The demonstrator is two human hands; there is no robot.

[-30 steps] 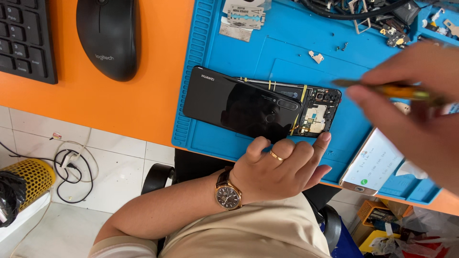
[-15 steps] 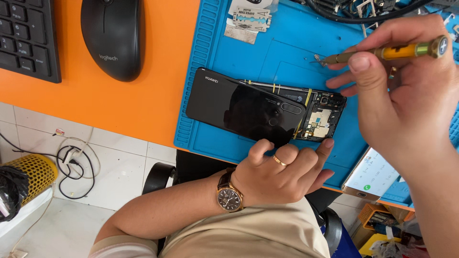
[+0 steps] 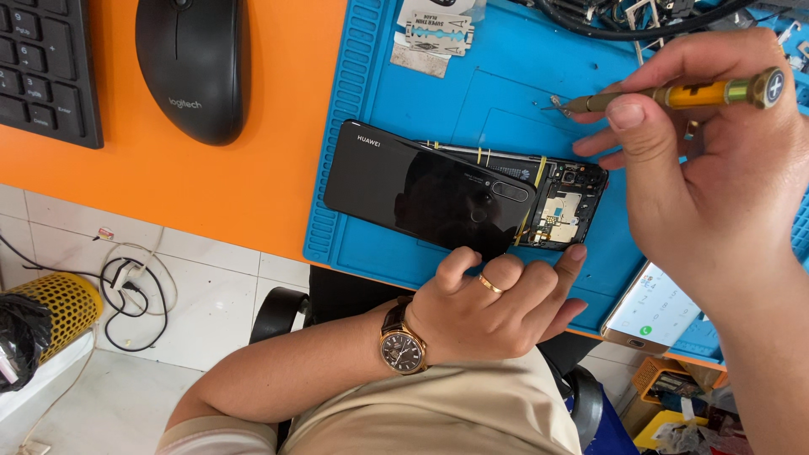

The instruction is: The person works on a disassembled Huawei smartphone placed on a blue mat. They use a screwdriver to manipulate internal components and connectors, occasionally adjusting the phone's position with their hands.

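Pinched between thumb and fingers of the right hand (image 3: 716, 194): a slim yellow-handled precision screwdriver with a metal shaft (image 3: 674, 94), tip aimed at nine o'clock and hovering over a tiny screw-like speck (image 3: 556, 103) on the blue ribbed silicone work mat (image 3: 506, 76). At seven o'clock from that tip: a glossy black smartphone with its back cover slid partly off (image 3: 438, 190), circuit board bared at the three-o'clock end (image 3: 565, 202). Steadied at its near edge by the left hand (image 3: 497, 307), fingers curled loosely against it, gripping nothing (gold ring, wristwatch (image 3: 402, 347)). Likely light, stiff, slick on the cover, fragile at the exposed board; best held by the side edges. Farther out: a black computer mouse (image 3: 192, 63) and a black keyboard (image 3: 42, 67) at ten o'clock on the orange desk (image 3: 211, 185).
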